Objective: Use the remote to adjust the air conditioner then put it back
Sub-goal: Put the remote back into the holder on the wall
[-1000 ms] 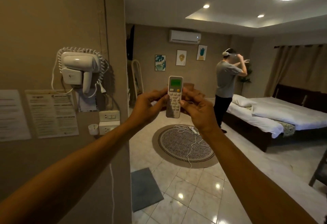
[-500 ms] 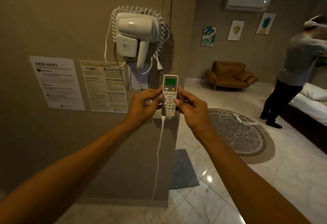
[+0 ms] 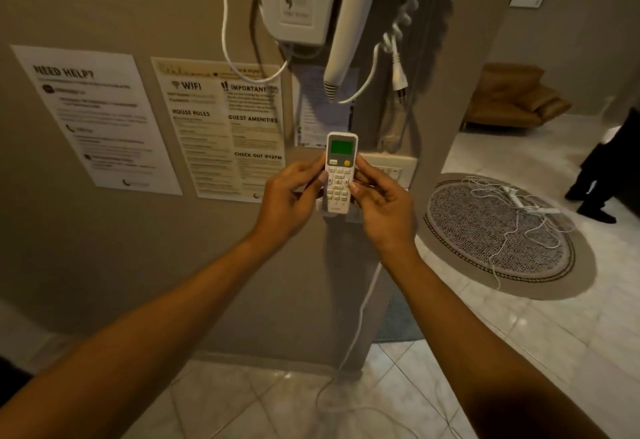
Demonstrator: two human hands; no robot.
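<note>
Both hands, left hand and right hand, pinch the remote by its long edges between them; it looks light, rigid, smooth plastic.

A: So what's actually on the floor there?

B: Pale glossy tiles, set on the diagonal, with ceiling light glaring off them. Off to the right sits a round patterned rug with a dark beaded border, flat on the tiles.

A: Anything on the rug?

B: Yeah, a messy white cable tangle sprawled over its far right side, one strand trailing off the near edge onto the tile. A white stick-shaped thing lies in the tangle, can't tell what it is.

A: And the rest?

B: A tan leather armchair stands further back. A dark mat lies by the wall corner, and a thin white cord loops across the tiles near the wall's base.
</note>
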